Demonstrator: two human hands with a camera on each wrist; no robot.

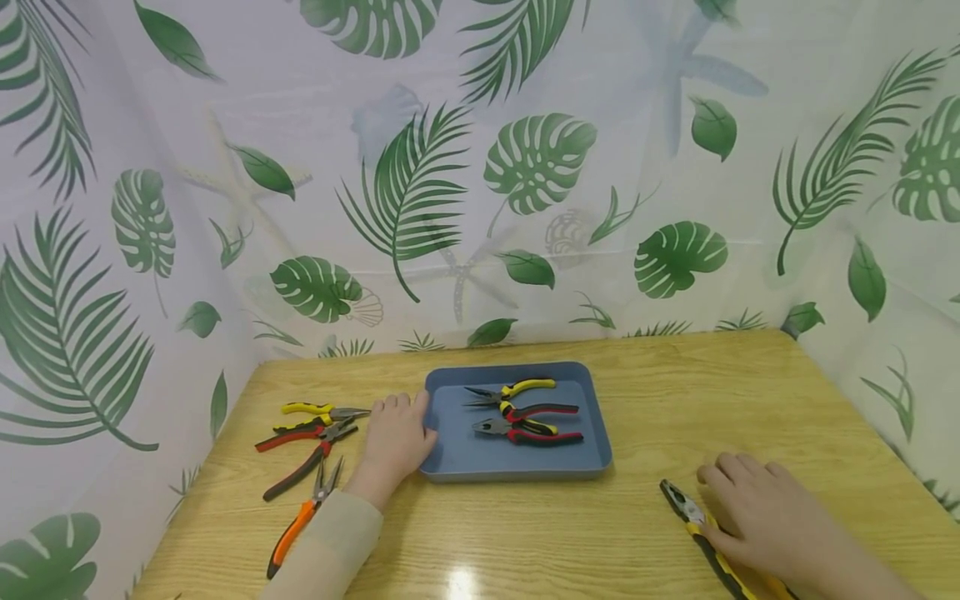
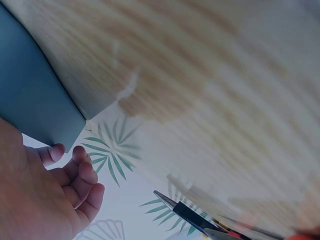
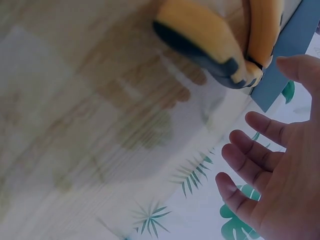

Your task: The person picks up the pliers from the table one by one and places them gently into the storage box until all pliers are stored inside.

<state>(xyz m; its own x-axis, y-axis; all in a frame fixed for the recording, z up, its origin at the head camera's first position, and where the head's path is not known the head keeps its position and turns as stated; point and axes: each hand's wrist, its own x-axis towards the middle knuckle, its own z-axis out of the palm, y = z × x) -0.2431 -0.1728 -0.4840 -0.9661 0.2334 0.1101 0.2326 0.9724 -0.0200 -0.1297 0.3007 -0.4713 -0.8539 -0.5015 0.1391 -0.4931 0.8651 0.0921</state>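
Observation:
My left hand [image 1: 396, 437] rests against the left side of the blue tray [image 1: 450, 477], its index finger and thumb right at the rim. In the left wrist view its fingers [image 2: 82, 172] hang loosely bent beside the tray's corner. On the tray lie long-nose pliers [image 1: 525, 400] and combination pliers [image 1: 528, 432], with red, black and yellow handles. My right hand [image 1: 772, 508] hovers over the table close beside yellow-and-black pliers [image 1: 708, 542]. The right wrist view shows its fingers [image 3: 250, 167] spread and relaxed, with the pliers' yellow handles [image 3: 210, 37] near the thumb.
At the left of the wooden table [image 1: 525, 533] lie yellow-handled long-nose pliers [image 1: 318, 412], red-and-black pliers [image 1: 318, 450] and orange-and-black pliers [image 1: 303, 517], close to my left forearm. A leaf-patterned cloth [image 1: 465, 208] hangs behind the table and along its sides.

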